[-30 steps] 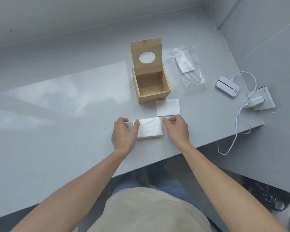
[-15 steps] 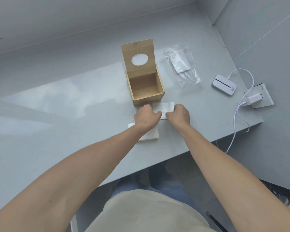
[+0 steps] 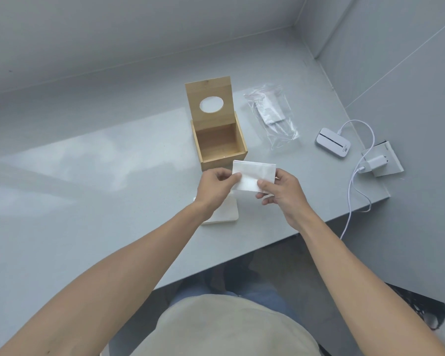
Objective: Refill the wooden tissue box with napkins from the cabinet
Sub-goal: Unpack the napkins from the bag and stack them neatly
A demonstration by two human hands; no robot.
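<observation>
Bare forearms, beige top (image 3: 226, 327), blue trousers (image 3: 262, 294) beneath

Wooden box (image 3: 217, 140) lid up, empty; white napkin (image 3: 252, 176) lifted just in front, stack (image 3: 224, 214) nearer.

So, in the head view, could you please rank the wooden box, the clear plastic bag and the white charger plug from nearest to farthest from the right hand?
From the right hand:
1. Wooden box, just beyond it, to the left.
2. Clear plastic bag, farther back on the counter.
3. White charger plug, far right, near the counter edge.

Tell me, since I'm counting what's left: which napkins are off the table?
The folded napkin pinched between both hands, before the wooden box; the stack lies flat below.
</observation>
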